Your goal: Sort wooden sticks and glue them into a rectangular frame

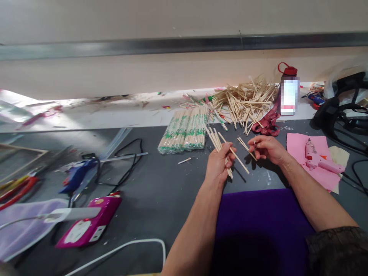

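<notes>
**Light, stiff sticks fanned in the left hand**

The thin wooden sticks [216,140] sit above the dark tabletop [143,207], just beyond the purple cloth [258,218], in the person's left hand [220,165]. They look light and stiff, dry enough not to slip much, yet slender enough that a hard sideways bend would probably snap one. The middle of the bunch seems the surest place to hold; near one end, the far tips would likely splay. A single stick is best pinched at mid-length.

The left hand is closed round the bunch, thumb pressed across it, with the ends poking out on both sides. One stick [240,161] slants away from the others. The right hand [267,148] is half-curled, its fingertips right beside a few more sticks [245,147]; whether it grips or merely nears them is not clear.

Beyond the hands lie the wrapped stick bundles [184,132], and to their right a tangled stick heap [247,100].
</notes>
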Demonstrator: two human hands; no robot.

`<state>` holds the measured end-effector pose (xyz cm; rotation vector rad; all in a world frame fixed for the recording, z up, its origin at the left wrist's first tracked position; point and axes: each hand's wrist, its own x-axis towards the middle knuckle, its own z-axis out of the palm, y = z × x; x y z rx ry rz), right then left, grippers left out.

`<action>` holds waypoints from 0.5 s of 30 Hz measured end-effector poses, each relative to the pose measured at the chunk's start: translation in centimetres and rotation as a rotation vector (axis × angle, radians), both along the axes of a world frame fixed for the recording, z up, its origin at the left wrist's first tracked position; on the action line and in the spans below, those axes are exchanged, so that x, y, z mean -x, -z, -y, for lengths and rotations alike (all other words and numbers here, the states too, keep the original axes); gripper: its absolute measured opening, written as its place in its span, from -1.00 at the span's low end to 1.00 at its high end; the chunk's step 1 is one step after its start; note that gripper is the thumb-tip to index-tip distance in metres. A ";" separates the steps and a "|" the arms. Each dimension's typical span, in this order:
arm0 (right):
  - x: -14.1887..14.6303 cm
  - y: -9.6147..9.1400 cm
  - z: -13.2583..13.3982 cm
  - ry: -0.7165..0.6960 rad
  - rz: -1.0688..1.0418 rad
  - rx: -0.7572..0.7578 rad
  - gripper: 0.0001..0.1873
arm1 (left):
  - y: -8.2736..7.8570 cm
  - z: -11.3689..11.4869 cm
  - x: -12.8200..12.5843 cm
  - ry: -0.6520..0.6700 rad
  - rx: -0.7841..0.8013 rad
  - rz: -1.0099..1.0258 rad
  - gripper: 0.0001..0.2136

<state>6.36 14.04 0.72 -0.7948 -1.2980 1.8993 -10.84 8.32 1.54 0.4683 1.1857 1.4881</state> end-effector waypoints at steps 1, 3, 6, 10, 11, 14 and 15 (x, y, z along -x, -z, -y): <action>0.0 0.1 0.0 0.009 0.018 -0.004 -0.72 | 0.0 -0.1 0.2 -0.047 -0.014 -0.014 -0.76; 0.2 0.1 0.2 0.023 0.076 -0.028 -0.83 | 0.0 -0.1 0.5 -0.115 -0.034 -0.036 -0.77; 0.4 -0.3 0.7 -0.009 0.198 -0.068 -0.89 | 0.0 -0.2 0.8 -0.173 -0.058 -0.058 -0.78; 0.8 -1.1 1.4 -0.092 0.405 -0.112 -0.85 | 0.2 -0.3 0.9 -0.225 -0.078 -0.071 -0.77; 0.9 -1.3 1.5 -0.113 0.440 -0.122 -0.86 | 0.2 -0.4 0.9 -0.236 -0.081 -0.071 -0.77; 1.1 -1.3 1.7 -0.190 0.465 -0.132 -0.86 | 0.2 -0.5 1.0 -0.275 -0.085 -0.074 -0.75; 1.1 -1.2 1.8 -0.216 0.449 -0.126 -0.84 | 0.2 -0.5 1.0 -0.287 -0.087 -0.073 -0.74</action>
